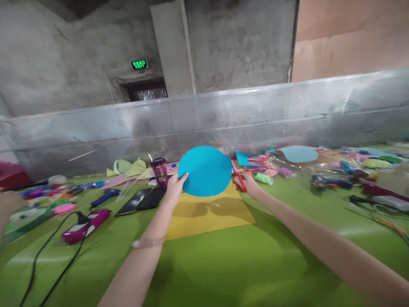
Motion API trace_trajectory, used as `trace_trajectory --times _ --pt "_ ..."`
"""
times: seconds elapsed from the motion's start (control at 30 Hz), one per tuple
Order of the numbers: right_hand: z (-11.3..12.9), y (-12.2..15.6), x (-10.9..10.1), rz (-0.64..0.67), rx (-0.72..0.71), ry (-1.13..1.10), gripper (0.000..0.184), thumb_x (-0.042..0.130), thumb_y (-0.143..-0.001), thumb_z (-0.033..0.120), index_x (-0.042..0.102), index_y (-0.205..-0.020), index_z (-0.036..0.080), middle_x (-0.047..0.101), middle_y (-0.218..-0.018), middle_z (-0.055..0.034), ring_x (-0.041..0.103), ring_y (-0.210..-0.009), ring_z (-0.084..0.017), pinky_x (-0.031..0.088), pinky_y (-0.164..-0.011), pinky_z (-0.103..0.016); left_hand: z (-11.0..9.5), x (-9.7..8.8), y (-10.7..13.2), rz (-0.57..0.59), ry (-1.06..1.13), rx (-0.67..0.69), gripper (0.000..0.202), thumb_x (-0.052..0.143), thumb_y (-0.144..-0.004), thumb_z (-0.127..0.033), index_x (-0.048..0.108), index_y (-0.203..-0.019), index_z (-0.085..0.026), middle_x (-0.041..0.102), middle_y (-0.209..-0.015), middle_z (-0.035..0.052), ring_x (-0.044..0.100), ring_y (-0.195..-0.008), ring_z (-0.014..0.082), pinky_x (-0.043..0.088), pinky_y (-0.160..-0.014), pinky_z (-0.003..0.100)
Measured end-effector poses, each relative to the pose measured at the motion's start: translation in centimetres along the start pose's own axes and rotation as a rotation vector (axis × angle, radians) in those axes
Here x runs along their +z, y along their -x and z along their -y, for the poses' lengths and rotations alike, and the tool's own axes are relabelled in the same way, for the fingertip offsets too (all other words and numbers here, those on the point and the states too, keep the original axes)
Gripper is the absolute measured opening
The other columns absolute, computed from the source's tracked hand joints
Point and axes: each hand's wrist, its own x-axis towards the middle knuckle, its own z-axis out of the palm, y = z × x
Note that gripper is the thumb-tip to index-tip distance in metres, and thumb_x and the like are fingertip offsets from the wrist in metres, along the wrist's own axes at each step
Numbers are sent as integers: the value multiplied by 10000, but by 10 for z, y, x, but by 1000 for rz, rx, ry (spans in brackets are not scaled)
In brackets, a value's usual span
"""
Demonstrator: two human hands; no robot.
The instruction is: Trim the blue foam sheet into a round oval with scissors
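Observation:
A blue paper disc (pixel 205 171) is held up in front of me, its outline rounded. My left hand (pixel 175 184) pinches its left edge, thumb on the near face. At the disc's right edge, my right hand (pixel 247 184) grips red-handled scissors (pixel 242 182); their blades point up along the paper's rim, and I cannot tell whether they touch it. Beneath lies a yellow sheet (pixel 211 215) on the green table (pixel 223 264), with the shadow of the hands and disc across it.
Left stand a purple cup (pixel 159 170) with a straw, dark phones (pixel 140 201) and a magenta power strip (pixel 85 226) with black cords. A light blue paper piece (pixel 300 154), clay packets (pixel 263 178) and a glue gun (pixel 332 182) lie right. Another person's hand (pixel 12 202) shows far left.

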Motion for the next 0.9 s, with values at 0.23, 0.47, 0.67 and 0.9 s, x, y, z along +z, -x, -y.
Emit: trace_trajectory --times 0.23,0.47,0.67,0.9 --pt "-3 -5 -4 -33 -18 31 164 559 -650 294 486 -568 172 456 -427 21 414 -373 -84 325 -373 -216 0 -1 -1 -10 -11 -13 498 624 -622 -501 627 -982 -156 632 -1070 107 570 -988 273 439 -818 356" --pt "-3 -8 -8 -13 36 13 144 534 -654 252 477 -547 173 470 -388 19 416 -344 -87 313 -362 -216 -2 0 0 3 9 -25 492 633 -621 -485 631 -980 -149 627 -1076 118 570 -986 282 440 -818 371" --pt "-3 -5 -6 19 26 43 134 512 -666 224 483 -548 168 469 -389 24 417 -354 -79 321 -380 -209 2 0 -2 17 9 -20 515 637 -610 -504 634 -979 -145 637 -1053 122 572 -981 286 436 -827 381" --pt "-2 -6 -6 18 39 34 149 530 -660 246 477 -545 167 462 -382 26 412 -346 -77 316 -375 -208 -2 1 1 22 32 -31 530 648 -597 -506 634 -978 -137 633 -1062 125 572 -979 284 442 -816 374"
